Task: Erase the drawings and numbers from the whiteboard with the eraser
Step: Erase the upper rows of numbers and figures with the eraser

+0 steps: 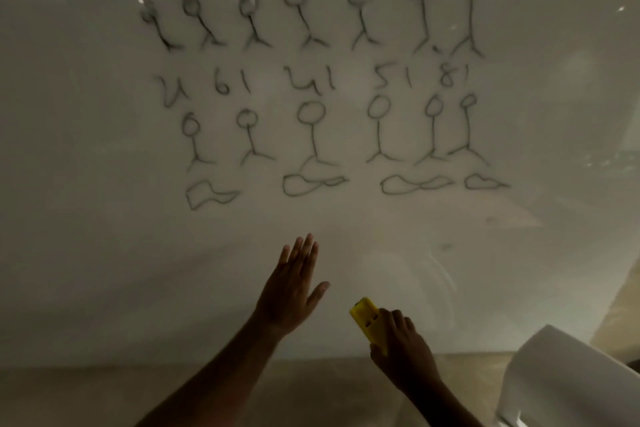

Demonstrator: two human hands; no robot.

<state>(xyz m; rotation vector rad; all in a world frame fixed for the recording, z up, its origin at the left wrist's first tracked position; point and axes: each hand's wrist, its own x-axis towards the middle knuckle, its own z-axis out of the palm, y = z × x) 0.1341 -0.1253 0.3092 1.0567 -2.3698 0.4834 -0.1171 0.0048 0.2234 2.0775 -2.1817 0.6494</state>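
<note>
The whiteboard [104,236] fills the view. Black marker drawings cover its upper and middle part: rows of stick figures [311,135], a row of numbers [311,81] between them, and a row of blob shapes [311,184] lowest. The board's bottom strip is bare. My left hand [292,288] rests flat on the board below the blobs, fingers spread and holding nothing. My right hand [403,345] grips a yellow eraser [367,321] against the board near its lower edge, right of the left hand.
A white curved object [568,385] sits at the bottom right corner, close to my right forearm. Tan floor [104,399] shows below the board's lower edge. Ceiling lights glare on the board's top.
</note>
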